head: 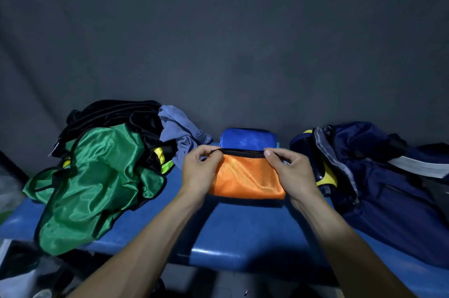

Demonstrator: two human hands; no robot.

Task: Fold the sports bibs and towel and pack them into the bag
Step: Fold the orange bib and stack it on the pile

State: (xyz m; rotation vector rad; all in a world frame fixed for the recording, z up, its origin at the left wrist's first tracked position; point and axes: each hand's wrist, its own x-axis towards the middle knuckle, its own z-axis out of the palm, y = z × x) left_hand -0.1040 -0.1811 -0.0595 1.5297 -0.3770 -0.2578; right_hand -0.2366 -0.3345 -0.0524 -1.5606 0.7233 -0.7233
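both hands, left hand [198, 171] and right hand [289, 171], pinch the orange bib [245, 181] by its black top edge. folded, it spans between them, long axis left-right.

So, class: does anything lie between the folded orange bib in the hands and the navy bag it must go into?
Nothing visible does. Both hands pinch the orange bib at its top edge, and the navy bag lies just to its right on the blue bench, apparently unzipped.
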